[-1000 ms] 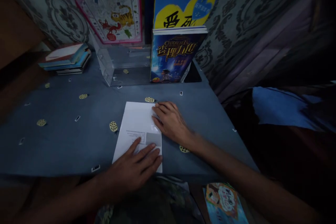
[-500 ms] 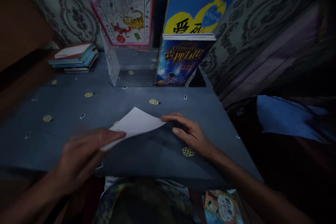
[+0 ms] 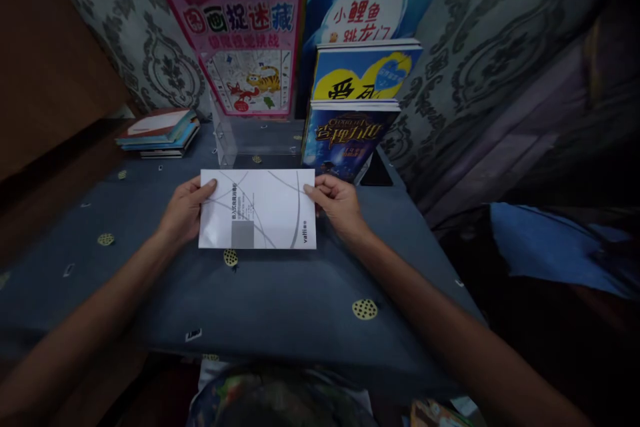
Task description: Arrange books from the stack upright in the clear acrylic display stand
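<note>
Left hand: the left hand (image 3: pixel 186 211) pinches the left short edge of the white booklet (image 3: pixel 258 209), thumb lying on the printed face, fingers tucked behind.
Right hand: the right hand (image 3: pixel 338 203) pinches the opposite short edge in the same way, thumb on top near the upper corner.
Booklet: held flat between the two hands, long side running from one hand to the other, its face turned up toward the camera; thin curved lines, a grey square and small print show on it. Whether its lower edge touches the cloth cannot be told.
Under the hands: a blue-grey tablecloth (image 3: pixel 280 287) dotted with small round yellow motifs.
Beyond the hands: a clear acrylic stand (image 3: pixel 250 141) just past the booklet.
Beyond the right hand: a dark blue book (image 3: pixel 345 141) upright, with a blue and yellow book (image 3: pixel 365 73) behind it.
Beyond the left hand: a pink puzzle book (image 3: pixel 245 47) leaning against the wall.
Far past the left hand: a low stack of books (image 3: pixel 157 133) lying flat.
</note>
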`<state>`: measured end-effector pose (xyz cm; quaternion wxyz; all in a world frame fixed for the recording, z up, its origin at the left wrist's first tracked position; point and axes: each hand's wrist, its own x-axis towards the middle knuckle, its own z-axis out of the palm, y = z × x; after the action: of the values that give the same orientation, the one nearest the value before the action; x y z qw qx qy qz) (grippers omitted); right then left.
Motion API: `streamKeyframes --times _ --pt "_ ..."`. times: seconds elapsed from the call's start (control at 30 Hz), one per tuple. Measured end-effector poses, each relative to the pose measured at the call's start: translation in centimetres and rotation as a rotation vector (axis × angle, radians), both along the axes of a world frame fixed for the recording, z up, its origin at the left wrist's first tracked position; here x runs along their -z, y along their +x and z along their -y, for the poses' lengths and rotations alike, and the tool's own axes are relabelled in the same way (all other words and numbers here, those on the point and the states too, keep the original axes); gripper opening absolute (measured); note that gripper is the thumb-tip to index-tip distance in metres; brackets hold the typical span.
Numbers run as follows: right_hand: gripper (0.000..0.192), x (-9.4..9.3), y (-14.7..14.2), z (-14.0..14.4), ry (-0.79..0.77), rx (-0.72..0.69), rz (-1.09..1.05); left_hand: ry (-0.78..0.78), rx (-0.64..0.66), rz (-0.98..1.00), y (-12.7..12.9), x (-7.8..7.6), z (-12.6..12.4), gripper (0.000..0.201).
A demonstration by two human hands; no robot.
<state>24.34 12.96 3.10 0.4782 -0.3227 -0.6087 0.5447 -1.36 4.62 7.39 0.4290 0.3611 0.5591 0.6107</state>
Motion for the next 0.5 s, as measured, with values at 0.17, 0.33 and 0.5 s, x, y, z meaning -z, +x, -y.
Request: streamKeyframes --times 0.17,0.33,0.5 --pt "0.025 2.2 0.1 -1.1 0.058 0.091 0.331 -0.058 0.051 -0.416 -2.3 4.0 -1.7 0.034" --pt "0.009 2.7 0.6 -0.8 0.279 0.224 0.73 0.082 0.089 -1.23 -3.0 5.6 -0.9 0.028" --pt "0.022 2.6 0.8 0.1 0.362 0.312 0.991 0.048 0.183 -1.614 -1.7 6.1 0.0 0.031"
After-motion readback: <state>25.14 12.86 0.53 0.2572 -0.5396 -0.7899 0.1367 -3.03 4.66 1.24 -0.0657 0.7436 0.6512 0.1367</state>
